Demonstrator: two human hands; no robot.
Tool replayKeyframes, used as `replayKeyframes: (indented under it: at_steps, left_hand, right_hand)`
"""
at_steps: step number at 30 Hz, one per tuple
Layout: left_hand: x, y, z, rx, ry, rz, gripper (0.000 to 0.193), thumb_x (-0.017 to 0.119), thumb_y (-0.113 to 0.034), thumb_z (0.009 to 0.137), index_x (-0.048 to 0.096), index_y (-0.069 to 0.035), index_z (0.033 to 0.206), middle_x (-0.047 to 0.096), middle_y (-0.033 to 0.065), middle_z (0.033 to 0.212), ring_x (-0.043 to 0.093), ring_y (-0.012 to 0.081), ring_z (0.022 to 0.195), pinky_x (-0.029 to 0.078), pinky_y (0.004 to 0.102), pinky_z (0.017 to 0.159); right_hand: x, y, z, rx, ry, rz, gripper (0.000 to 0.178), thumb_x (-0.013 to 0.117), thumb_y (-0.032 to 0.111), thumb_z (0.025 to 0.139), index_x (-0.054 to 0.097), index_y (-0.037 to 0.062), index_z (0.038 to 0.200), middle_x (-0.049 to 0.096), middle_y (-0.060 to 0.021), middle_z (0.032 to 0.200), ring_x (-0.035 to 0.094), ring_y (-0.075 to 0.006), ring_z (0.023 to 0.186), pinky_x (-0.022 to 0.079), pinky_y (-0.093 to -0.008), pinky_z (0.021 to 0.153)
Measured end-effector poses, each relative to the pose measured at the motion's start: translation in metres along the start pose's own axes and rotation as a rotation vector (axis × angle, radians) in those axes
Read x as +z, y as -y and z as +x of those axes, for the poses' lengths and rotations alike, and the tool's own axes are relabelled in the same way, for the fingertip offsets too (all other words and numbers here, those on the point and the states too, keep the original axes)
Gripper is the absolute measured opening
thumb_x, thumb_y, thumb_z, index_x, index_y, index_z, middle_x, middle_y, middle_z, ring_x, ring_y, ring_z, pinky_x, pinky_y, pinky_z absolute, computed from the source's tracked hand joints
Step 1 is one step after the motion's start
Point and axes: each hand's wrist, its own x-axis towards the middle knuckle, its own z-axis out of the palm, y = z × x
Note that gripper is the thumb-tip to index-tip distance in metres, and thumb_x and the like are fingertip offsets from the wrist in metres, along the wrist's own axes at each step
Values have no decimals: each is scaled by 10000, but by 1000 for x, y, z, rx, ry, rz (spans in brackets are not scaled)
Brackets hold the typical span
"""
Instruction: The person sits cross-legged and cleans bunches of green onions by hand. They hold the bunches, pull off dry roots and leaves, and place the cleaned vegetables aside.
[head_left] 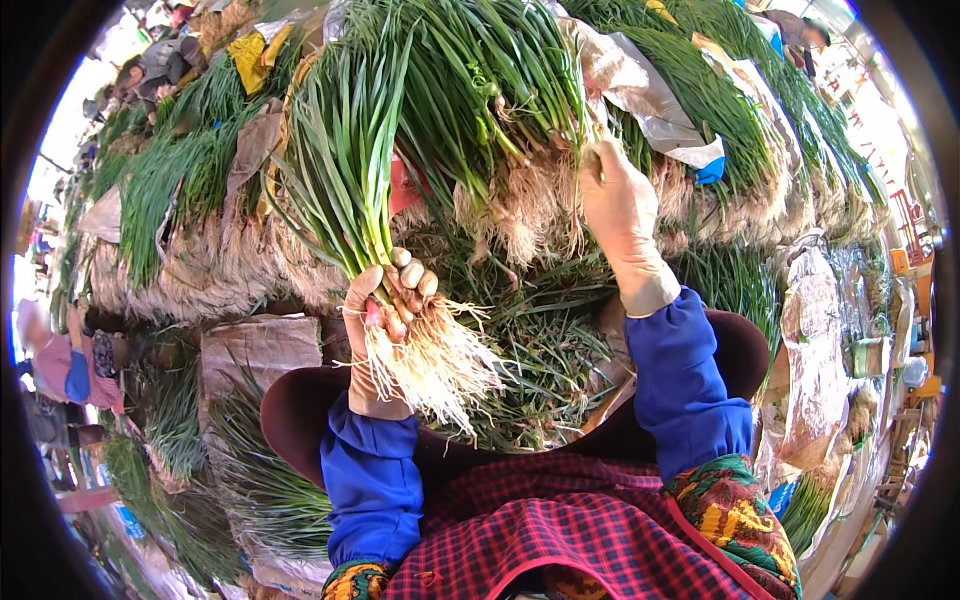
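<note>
Crumpled plastic wrapping (pixel 650 100) among greens (pixel 480 90)

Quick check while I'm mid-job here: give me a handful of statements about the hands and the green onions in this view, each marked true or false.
1. The left hand grips a bunch of green onions just above the white roots. True.
2. The right hand rests in the lap. False: it is raised to the stacked green onions, at their root ends.
3. Both hands are bare. False: both wear pale gloves, with blue sleeves over the forearms.
4. The held bunch points its leaves up and away, roots hanging toward the person. True.
5. The held bunch has its roots cut off. False: a thick tuft of white roots hangs below the left hand.
</note>
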Motion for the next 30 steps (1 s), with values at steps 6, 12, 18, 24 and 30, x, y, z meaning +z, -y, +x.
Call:
replayKeyframes:
  at_steps: [6, 12, 18, 24, 30]
  left_hand:
    - [6, 3, 3, 4, 40, 126, 264, 591, -197, 780, 533, 14, 928, 501, 57, 759, 430, 150, 656, 379, 268, 672]
    - [-5, -8, 4, -98, -71, 237, 253, 593, -208, 789, 545, 3, 920, 546, 75, 785, 494, 193, 684, 429, 306, 687]
    - [-29, -19, 15, -224, -73, 397, 254, 604, -206, 803, 563, 11, 929, 629, 135, 776, 616, 232, 586, 499, 281, 478]
    - [-9, -10, 10, -183, -160, 374, 248, 588, -210, 803, 578, 19, 896, 637, 150, 813, 598, 239, 627, 510, 307, 582]
    - [-9, -14, 6, -157, -176, 487, 272, 588, -224, 799, 573, 37, 873, 603, 130, 664, 573, 246, 562, 492, 313, 574]
  right_hand:
    - [86, 13, -29, -23, 482, -65, 209, 522, 292, 848, 574, 101, 915, 620, -129, 770, 613, -320, 707, 483, -436, 625]
    - [76, 23, -48, 4, 429, 312, 263, 537, 292, 833, 596, 46, 906, 604, -218, 706, 600, -393, 696, 476, -465, 623]
    - [36, 54, -72, -186, 388, 357, 190, 570, 238, 840, 515, 57, 841, 569, -151, 580, 585, -349, 536, 467, -421, 515]
    - [21, 53, -54, -559, 646, 414, 397, 551, 135, 784, 495, 42, 1166, 597, -155, 638, 607, -342, 607, 483, -420, 548]
    - [80, 64, -36, -362, 430, 351, 188, 508, 207, 869, 509, 78, 1007, 628, -102, 757, 628, -272, 659, 495, -378, 570]
